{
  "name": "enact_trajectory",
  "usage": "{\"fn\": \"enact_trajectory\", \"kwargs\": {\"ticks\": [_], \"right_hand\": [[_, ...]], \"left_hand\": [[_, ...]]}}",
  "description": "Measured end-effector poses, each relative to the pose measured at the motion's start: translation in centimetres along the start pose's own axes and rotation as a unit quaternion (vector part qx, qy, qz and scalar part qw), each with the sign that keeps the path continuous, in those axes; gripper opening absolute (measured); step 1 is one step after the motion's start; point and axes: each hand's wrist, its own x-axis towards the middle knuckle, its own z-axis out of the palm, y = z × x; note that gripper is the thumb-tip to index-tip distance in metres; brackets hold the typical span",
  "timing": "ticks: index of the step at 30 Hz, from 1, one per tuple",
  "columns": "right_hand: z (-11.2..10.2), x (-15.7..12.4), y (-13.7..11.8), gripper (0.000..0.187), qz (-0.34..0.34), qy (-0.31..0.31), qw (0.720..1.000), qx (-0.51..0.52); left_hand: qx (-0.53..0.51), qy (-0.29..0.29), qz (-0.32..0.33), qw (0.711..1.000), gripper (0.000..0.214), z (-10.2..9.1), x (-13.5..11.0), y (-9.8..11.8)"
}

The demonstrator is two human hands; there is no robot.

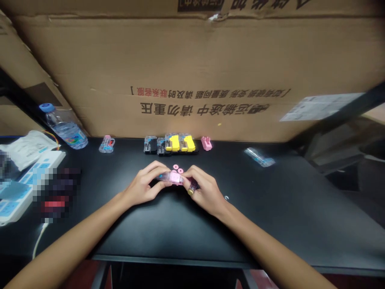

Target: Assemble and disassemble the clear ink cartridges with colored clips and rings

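Observation:
Over the black table, my left hand [148, 184] is closed on a small pink-and-clear plastic device [176, 177], gripping its clear end between thumb and fingers. My right hand [206, 190] is closed around a short dark rod-shaped tool with a gold-coloured end [191, 191]; its fingertips meet the pink side of the device. The tool's other end is hidden, so its kind is unclear. Just behind the device lie small pink rings [176, 166]. Farther back stands a row of similar clear devices, some with black parts [150, 145], others with yellow parts [172, 143].
A pink plastic piece [206, 143] and a clear device with red [107, 144] sit near the cardboard wall [192, 60]. At right lies a clear plastic packet [260, 157]. A water bottle [64, 126] and white power strip [30, 184] occupy the left. The table's front edge [174, 260] is near.

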Motion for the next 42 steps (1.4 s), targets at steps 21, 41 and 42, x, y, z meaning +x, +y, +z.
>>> {"fn": "enact_trajectory", "kwargs": {"ticks": [21, 41, 42], "right_hand": [[-3.1, 1.3, 2.8, 0.020, 0.026, 0.038, 0.996, -0.074], [-7.9, 0.0, 12.9, 0.038, 0.263, 0.066, 0.922, -0.278], [-7.9, 0.0, 12.7, 0.037, 0.257, 0.073, 0.922, -0.279]], "left_hand": [[0.220, 0.158, -0.078, 0.960, 0.031, -4.2, 0.7, -1.9], [0.497, 0.006, -0.301, 0.814, 0.051, -9.8, 0.1, -5.0], [0.487, -0.002, -0.276, 0.829, 0.046, -9.8, 0.1, -4.9]]}}
